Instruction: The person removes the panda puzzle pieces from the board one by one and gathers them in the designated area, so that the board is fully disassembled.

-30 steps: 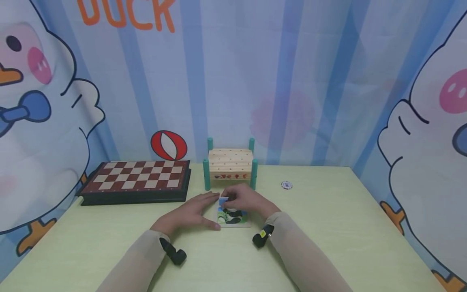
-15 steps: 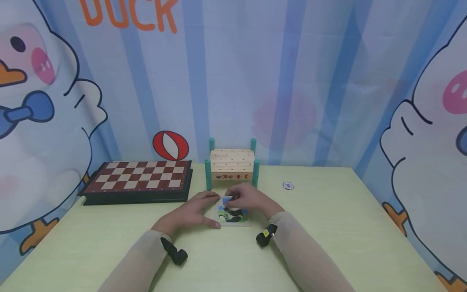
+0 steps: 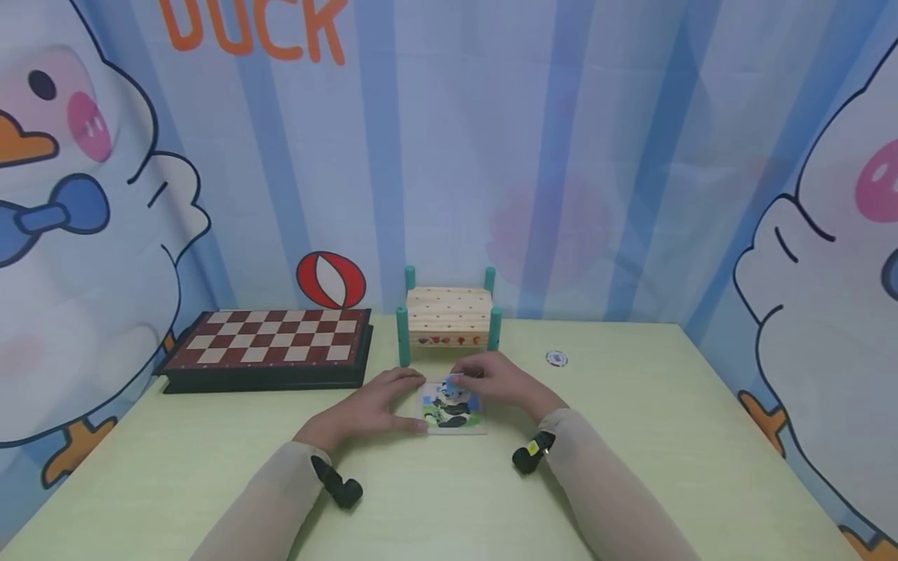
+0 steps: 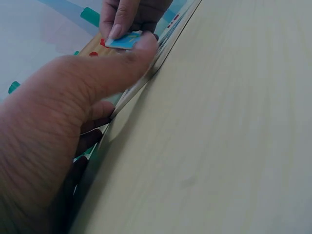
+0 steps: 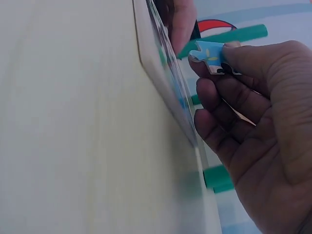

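Note:
A square panda jigsaw puzzle point(image 3: 452, 414) in a pale tray lies flat on the table. Over its upper right part, my right hand point(image 3: 507, 387) pinches a small blue jigsaw piece point(image 5: 209, 54) between thumb and forefinger, raised off the board in the right wrist view. The piece point(image 4: 124, 41) also shows beyond my left thumb in the left wrist view. My left hand point(image 3: 372, 407) lies along the puzzle's left side, fingers extended and spread, its thumb point(image 4: 122, 68) at the tray's edge. Part of the puzzle's top right is covered by my right fingers.
Behind the puzzle stands a small wooden toy bed point(image 3: 449, 315) with green posts. A folded red-and-white chessboard box point(image 3: 270, 351) sits to the left. A round poker chip point(image 3: 556, 358) lies to the right. A duck-print curtain point(image 3: 449, 156) hangs behind the table point(image 3: 631, 436).
My right hand has shifted to the right over the puzzle, uncovering more of the panda picture, with the piece between its fingers. My left hand has stayed at the puzzle's left side.

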Demonstrator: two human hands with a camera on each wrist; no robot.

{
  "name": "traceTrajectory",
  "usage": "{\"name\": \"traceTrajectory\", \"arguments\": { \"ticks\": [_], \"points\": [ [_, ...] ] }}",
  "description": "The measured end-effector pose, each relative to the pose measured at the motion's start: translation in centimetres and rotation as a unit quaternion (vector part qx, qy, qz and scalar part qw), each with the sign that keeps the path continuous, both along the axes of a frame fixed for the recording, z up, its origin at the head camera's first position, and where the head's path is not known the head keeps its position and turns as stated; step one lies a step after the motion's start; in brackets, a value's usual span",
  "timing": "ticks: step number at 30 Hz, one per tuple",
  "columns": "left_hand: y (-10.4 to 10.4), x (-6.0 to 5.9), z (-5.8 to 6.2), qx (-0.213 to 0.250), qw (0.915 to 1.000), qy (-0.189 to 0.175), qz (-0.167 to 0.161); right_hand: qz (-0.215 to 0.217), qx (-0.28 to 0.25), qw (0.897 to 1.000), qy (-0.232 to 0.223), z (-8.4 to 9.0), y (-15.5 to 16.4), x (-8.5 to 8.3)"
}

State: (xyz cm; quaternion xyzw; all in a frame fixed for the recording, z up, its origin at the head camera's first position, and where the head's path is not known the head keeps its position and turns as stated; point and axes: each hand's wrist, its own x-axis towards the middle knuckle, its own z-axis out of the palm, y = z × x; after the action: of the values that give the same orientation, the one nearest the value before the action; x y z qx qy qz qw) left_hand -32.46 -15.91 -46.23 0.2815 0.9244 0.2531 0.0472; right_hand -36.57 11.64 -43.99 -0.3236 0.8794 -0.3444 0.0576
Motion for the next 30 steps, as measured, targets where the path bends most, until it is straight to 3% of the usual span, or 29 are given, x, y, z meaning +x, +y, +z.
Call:
{"name": "traceTrajectory", "arguments": {
  "ticks": [12, 17, 22, 30],
  "points": [
    [0.0, -0.2, -0.1, -0.003, 0.9999, -0.009, 0.007, -0.04, -0.004, 0.999, -0.025, -0.7, 5.6, -0.5],
    [0.0, -0.1, -0.3, -0.004, 0.9998, -0.014, 0.014, -0.056, 0.003, 0.998, -0.006, -1.3, 7.4, -0.9],
    [0.1, 0.0, -0.2, -0.005, 0.9999, -0.011, 0.008, -0.078, 0.013, 0.997, 0.008, -1.2, 7.8, -0.8],
    [-0.1, -0.2, -0.3, -0.005, 0.9998, -0.011, 0.014, -0.111, 0.032, 0.993, -0.007, -1.0, 6.9, -0.8]
  ]
}}
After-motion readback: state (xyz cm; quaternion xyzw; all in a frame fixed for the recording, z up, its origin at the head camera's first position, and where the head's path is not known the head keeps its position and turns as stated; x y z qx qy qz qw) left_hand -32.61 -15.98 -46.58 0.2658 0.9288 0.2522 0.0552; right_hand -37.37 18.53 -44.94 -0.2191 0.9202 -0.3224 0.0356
